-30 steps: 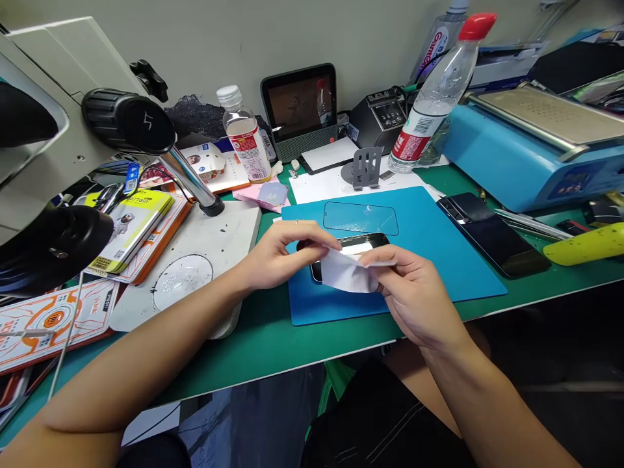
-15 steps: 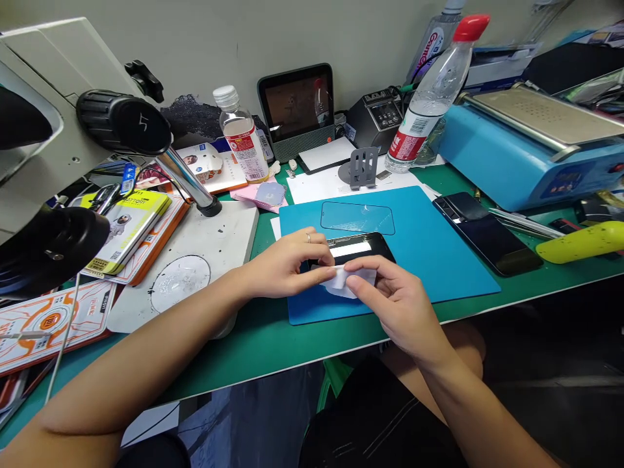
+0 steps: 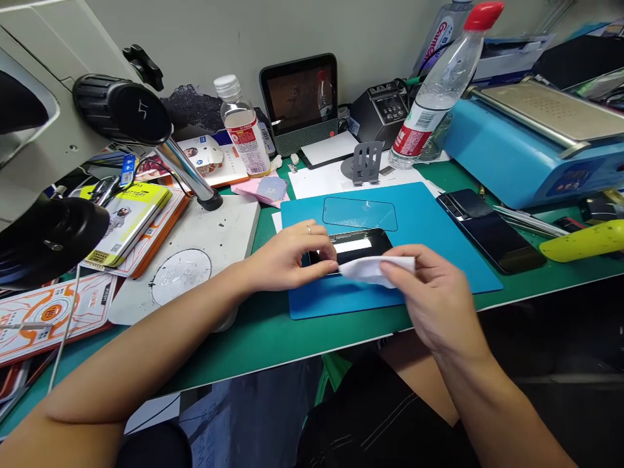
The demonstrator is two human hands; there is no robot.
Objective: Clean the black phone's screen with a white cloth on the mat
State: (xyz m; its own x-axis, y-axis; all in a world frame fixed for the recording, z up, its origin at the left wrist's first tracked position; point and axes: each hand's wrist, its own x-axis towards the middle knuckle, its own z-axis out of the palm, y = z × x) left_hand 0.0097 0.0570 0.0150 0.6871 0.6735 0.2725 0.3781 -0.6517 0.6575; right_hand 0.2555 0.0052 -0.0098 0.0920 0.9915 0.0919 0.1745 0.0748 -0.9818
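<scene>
Along a grey wall (image 3: pixel 370 32), a crowded green surface (image 3: pixel 273 341), with a blue mat (image 3: pixel 443 260) laid flat near the front edge. On the mat, a black smartphone (image 3: pixel 380 240), partly hidden behind the hands, with a white band across its face. Just beyond it, also flat on the mat, a clear, black-edged screen protector (image 3: pixel 359 216). Holds a white cloth (image 3: pixel 368 268) in the right hand (image 3: pixel 439 292), pinched between thumb and fingers, in front of the phone and blocking part of it from view. Reaches to the cloth's left tip with the left hand (image 3: pixel 302 257), thumb and forefinger close together; cannot tell whether gripping the tip or only touching it. Wears a ring on that same hand. At the mat's right edge, a second dark phone (image 3: pixel 490 231); farther right, a blue machine (image 3: pixel 531 156) topped with a metal plate. Behind the mat, a grey phone stand (image 3: pixel 368 162), a red-capped bottle (image 3: pixel 419 130), a smart display (image 3: pixel 299 97) and a white-capped bottle (image 3: pixel 246 140). To the left, a pale base (image 3: pixel 231 234) with a chrome pole (image 3: pixel 191 172).
</scene>
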